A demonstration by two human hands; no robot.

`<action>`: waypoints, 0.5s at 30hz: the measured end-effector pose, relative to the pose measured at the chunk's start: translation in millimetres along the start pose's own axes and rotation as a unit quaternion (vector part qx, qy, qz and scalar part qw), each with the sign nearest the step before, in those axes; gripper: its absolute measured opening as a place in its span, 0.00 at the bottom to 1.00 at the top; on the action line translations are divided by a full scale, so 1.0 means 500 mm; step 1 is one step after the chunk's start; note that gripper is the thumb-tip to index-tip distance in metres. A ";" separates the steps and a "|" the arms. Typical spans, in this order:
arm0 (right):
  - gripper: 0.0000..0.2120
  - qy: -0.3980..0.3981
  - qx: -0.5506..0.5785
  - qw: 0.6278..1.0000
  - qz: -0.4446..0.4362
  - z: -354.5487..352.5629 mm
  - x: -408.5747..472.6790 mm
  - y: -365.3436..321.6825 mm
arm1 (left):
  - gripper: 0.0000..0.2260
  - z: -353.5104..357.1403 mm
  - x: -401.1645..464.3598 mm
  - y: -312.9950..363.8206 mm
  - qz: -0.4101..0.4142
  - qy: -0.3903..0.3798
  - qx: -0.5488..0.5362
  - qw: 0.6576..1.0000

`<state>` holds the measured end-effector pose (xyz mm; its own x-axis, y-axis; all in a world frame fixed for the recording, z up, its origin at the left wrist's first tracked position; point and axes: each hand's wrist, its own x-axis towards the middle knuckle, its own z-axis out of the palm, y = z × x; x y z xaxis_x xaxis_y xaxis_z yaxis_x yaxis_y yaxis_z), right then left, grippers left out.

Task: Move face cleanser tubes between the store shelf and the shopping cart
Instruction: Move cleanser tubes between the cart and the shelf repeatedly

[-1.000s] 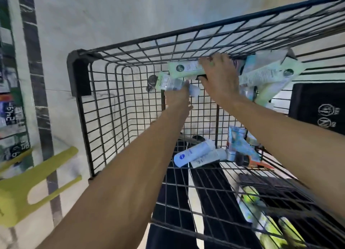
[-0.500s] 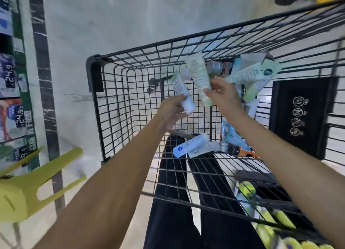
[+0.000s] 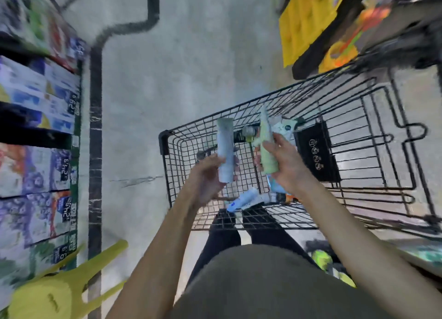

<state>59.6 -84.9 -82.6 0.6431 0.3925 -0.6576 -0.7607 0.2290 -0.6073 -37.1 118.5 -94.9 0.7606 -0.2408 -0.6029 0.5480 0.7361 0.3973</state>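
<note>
Head view | left hand (image 3: 207, 175) grasps white tube (image 3: 225, 149) at lower body, upright above cart (image 3: 334, 137) | right hand (image 3: 285, 165) grasps green tube (image 3: 267, 149), likewise above cart | more tubes (image 3: 241, 200) lie in basket | shelf (image 3: 38, 127) at left | handling, judged: light, soft-walled, smooth; grip mid-body, not cap.

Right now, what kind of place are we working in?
Most likely a supermarket aisle. A black wire shopping cart holds loose tubes, shelves on the left carry boxed goods with price tags, and both hands hold cleanser tubes above the cart.
</note>
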 end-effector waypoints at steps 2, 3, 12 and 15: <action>0.21 -0.017 0.024 0.999 -0.015 0.020 -0.065 -0.019 | 0.30 0.051 -0.038 0.019 0.016 0.004 0.056 0.998; 0.17 -0.028 0.041 0.999 -0.022 0.031 -0.098 -0.025 | 0.31 0.076 -0.058 0.027 0.021 0.000 0.076 0.997; 0.23 0.006 0.128 0.979 -0.162 0.069 -0.359 0.042 | 0.24 0.160 -0.191 0.036 0.032 -0.104 0.146 0.983; 0.22 0.069 0.144 0.965 -0.209 0.085 -0.432 0.092 | 0.22 0.171 -0.226 0.025 0.029 -0.117 0.227 0.967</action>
<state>-118.3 -121.2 50.6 0.8895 0.0944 -0.4471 -0.4123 0.5879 -0.6960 -86.4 101.1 37.2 0.8240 -0.3822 -0.4183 0.5573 0.4130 0.7203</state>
